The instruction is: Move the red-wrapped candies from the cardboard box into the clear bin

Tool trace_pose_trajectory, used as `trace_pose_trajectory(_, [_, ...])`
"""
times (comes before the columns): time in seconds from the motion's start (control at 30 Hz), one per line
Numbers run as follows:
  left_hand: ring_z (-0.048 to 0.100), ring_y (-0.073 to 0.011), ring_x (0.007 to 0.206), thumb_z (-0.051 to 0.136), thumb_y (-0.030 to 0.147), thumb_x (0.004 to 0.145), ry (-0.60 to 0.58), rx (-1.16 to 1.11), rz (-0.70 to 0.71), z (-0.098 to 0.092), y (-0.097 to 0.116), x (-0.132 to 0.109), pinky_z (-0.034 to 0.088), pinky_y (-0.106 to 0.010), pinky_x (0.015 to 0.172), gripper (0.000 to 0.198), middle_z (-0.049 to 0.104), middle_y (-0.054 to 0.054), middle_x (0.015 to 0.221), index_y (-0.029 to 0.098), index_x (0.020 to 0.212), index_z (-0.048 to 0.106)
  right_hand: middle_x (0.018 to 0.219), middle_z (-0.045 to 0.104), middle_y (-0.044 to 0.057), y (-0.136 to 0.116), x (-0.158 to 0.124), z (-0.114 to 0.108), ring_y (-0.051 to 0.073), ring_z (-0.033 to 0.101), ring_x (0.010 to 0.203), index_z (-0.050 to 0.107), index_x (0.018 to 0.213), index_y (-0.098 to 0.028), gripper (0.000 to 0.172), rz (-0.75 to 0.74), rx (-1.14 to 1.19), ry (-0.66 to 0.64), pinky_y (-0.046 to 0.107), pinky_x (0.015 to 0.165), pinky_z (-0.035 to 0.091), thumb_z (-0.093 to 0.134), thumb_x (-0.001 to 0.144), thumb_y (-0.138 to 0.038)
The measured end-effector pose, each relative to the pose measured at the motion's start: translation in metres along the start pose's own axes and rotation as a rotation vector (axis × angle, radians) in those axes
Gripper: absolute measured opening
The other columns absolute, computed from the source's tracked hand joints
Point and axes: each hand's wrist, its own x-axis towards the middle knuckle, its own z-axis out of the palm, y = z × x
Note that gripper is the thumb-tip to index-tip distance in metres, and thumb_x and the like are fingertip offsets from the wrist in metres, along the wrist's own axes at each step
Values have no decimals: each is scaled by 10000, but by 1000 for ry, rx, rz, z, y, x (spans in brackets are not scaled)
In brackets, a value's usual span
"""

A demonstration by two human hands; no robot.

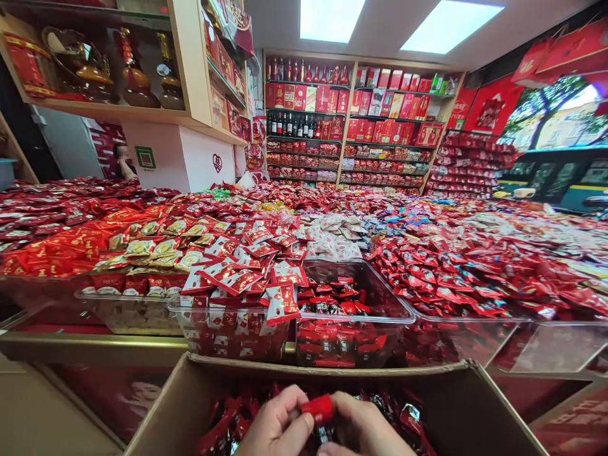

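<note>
A small red candy packet (318, 409) is pinched between my two hands at the bottom middle. My left hand (278, 425) grips its left end with thumb and forefinger. The fingers of my right hand (368, 427) close on its right end. Just below it shows a dark wrapper with pale print, partly hidden by my fingers. Both hands are inside the mouth of an open cardboard box (164, 411), above many red and black candy packets (412, 418). Beyond the box, a clear plastic bin (399, 310) holds similar red and black packets, heaped lower than its neighbours.
Red and white packets (237, 278) pile above the bin to the left; one overhangs its front. Heaped red packets (441, 278) fill bins to the right. A gold counter edge (95, 342) runs at left. Shelves (354, 114) of bottles and boxes stand behind. A person (125, 163) is partly visible far left.
</note>
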Motion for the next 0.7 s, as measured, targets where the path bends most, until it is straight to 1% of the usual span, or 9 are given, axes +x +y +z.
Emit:
trace_pose_trajectory(0.07, [464,-81,527,397,363,767,63,-288,33,2,2,1,363,-197,493,202,473,57,578,167,759,444,689,555,1,-7,2,-3,118,517,583,499,836,-179,273,95,220,-8,207,503,413,564,629,-344])
trace_pose_trajectory(0.13, [461,-74,508,425,363,753,97,-488,44,5,5,1,361,-195,485,196,500,48,603,170,776,447,645,547,-6,-13,4,-5,102,509,519,481,820,-165,285,175,388,13,200,444,406,567,627,-357])
trace_pose_trajectory(0.2, [474,-78,523,439,353,750,93,-548,47,7,8,0,375,-203,506,195,527,30,632,163,792,460,618,544,-12,-17,5,-7,95,507,488,472,799,-154,305,217,481,24,196,416,403,586,607,-361])
trace_pose_trajectory(0.27, [486,-87,541,451,345,748,75,-557,59,8,11,0,383,-211,514,203,538,18,652,156,820,471,609,544,-13,-18,6,-8,87,506,475,472,786,-143,316,228,512,25,187,403,399,602,591,-354])
trace_pose_trajectory(0.4, [464,-83,521,482,344,729,96,-520,48,8,12,1,379,-194,475,208,525,27,619,145,779,510,591,527,-11,-19,4,-10,93,523,477,473,743,-125,279,246,541,-10,175,389,383,560,635,-367])
trace_pose_trajectory(0.5, [439,-75,494,469,342,738,124,-521,27,8,12,0,379,-189,457,197,513,38,584,151,748,521,543,491,-21,-22,2,-11,93,520,450,472,696,-115,281,289,545,0,179,391,374,502,679,-394])
trace_pose_trajectory(0.53, [453,-80,520,473,327,739,126,-521,42,8,13,-1,390,-195,484,181,529,32,612,156,767,524,548,491,-18,-23,2,-11,87,512,441,475,698,-112,284,293,533,1,182,396,376,492,686,-396])
trace_pose_trajectory(0.6, [495,-104,643,516,276,720,100,-528,101,8,15,-2,410,-217,600,155,569,9,726,166,830,523,584,504,-8,-24,0,-11,74,493,435,483,735,-114,279,279,478,5,190,409,385,477,698,-391])
trace_pose_trajectory(0.7, [494,-151,844,576,204,676,48,-588,149,9,14,-2,366,-274,777,219,579,-24,873,174,883,511,678,523,11,-25,-2,-12,71,483,489,459,861,-144,250,161,218,97,203,460,409,448,728,-355])
